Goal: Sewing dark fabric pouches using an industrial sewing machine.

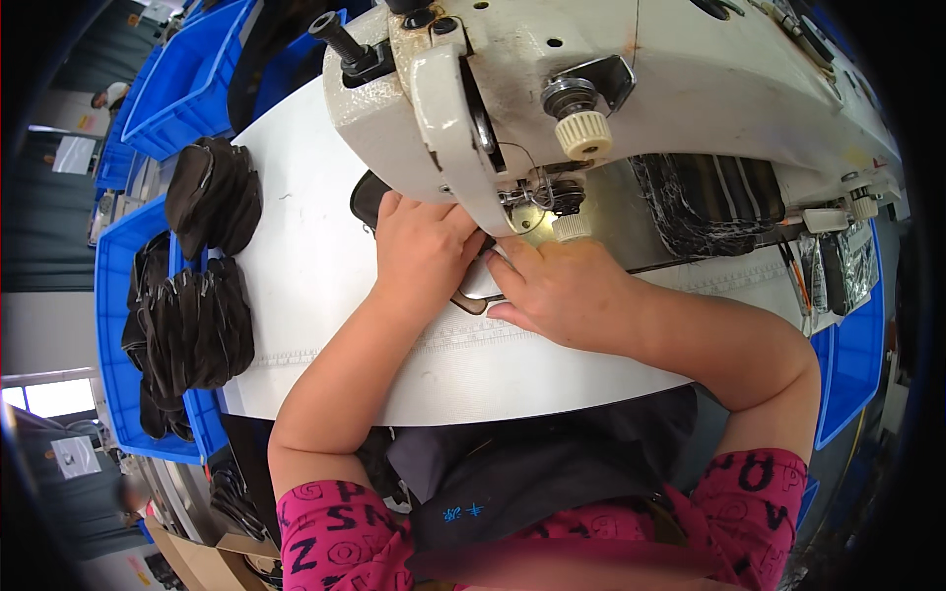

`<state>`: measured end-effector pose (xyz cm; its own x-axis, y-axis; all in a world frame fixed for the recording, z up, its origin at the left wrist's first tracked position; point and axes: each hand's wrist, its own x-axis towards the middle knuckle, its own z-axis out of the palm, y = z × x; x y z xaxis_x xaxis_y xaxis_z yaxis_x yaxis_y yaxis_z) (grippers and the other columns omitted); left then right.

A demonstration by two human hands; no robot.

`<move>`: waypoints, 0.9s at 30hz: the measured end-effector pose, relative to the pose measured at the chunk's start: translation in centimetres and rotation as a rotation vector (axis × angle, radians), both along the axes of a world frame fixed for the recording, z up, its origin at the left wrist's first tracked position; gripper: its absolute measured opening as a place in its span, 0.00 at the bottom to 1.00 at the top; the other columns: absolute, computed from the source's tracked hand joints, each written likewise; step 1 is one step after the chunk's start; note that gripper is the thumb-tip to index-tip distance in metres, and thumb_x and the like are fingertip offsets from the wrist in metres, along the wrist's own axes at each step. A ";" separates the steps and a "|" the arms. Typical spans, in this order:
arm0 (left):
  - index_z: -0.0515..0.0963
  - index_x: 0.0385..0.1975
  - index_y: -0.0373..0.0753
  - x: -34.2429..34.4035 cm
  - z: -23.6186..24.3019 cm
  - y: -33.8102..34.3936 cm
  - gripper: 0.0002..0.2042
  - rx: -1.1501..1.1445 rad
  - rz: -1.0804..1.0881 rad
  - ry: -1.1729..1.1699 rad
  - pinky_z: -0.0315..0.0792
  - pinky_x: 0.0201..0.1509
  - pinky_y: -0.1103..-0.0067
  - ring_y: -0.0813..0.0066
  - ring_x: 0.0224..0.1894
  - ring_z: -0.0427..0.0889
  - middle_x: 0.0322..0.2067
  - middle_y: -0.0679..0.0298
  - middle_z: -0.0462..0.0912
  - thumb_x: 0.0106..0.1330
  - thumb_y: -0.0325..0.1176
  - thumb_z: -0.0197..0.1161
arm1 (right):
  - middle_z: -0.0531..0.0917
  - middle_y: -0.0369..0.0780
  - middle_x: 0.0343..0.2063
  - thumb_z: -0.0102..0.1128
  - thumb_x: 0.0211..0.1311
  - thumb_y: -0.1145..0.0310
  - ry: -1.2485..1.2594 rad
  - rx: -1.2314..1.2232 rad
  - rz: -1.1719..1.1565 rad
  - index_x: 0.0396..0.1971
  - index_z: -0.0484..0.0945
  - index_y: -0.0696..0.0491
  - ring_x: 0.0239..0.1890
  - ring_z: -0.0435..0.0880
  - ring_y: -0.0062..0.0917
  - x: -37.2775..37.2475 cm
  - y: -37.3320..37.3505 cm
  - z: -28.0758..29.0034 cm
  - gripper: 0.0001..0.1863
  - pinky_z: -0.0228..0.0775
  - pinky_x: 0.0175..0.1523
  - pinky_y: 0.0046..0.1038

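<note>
A white sewing machine stands over the table, its needle and presser foot area just beyond my hands. Beneath my left hand lies a dark fabric piece with a rounded end, and its fingers curl down onto it. My right hand is closed near the piece's right edge, thumb and fingers bent close to the presser foot. A lighter-rimmed rounded corner shows between the hands. My fingers hide most of the piece and the stitching spot.
Stacks of dark fabric pieces sit at the table's left, beside a blue bin. Striped dark pieces lie under the machine arm. A ruler strip crosses the white table. Small tools and packets lie right.
</note>
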<state>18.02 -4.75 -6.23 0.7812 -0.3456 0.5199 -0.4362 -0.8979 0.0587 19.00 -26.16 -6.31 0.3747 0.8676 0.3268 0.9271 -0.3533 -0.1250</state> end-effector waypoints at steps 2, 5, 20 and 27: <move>0.84 0.28 0.43 0.2 0.4 0.0 0.10 -0.014 -0.006 -0.022 0.72 0.38 0.64 0.58 0.32 0.83 0.28 0.64 0.84 0.51 0.35 0.80 | 0.83 0.49 0.49 0.72 0.61 0.49 -0.011 -0.021 0.008 0.46 0.81 0.60 0.30 0.86 0.31 -0.1 0.1 0.2 0.28 0.80 0.30 0.30; 0.81 0.22 0.40 0.6 0.0 -0.3 0.13 -0.111 -0.017 -0.022 0.71 0.34 0.63 0.55 0.30 0.81 0.24 0.61 0.82 0.51 0.37 0.81 | 0.83 0.49 0.48 0.72 0.61 0.49 0.002 -0.040 0.011 0.44 0.81 0.60 0.30 0.86 0.30 -0.2 0.1 0.1 0.27 0.79 0.30 0.30; 0.88 0.37 0.46 0.7 -0.1 0.5 0.12 -0.031 -0.141 0.011 0.76 0.39 0.67 0.59 0.35 0.84 0.27 0.62 0.85 0.51 0.29 0.78 | 0.84 0.47 0.45 0.72 0.61 0.49 -0.003 -0.043 0.004 0.44 0.81 0.60 0.31 0.86 0.29 -0.2 0.1 0.1 0.27 0.79 0.30 0.28; 0.87 0.28 0.41 0.8 0.6 -0.3 0.08 -0.115 -0.055 0.102 0.75 0.32 0.67 0.59 0.27 0.82 0.23 0.61 0.83 0.54 0.35 0.79 | 0.83 0.45 0.43 0.72 0.60 0.49 -0.007 -0.032 0.002 0.43 0.81 0.59 0.30 0.85 0.28 -0.3 0.0 0.0 0.27 0.78 0.29 0.28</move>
<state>18.86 -5.10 -5.67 0.8135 -0.3322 0.4773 -0.4714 -0.8573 0.2068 18.72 -26.13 -6.34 0.3707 0.8785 0.3013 0.9286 -0.3551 -0.1073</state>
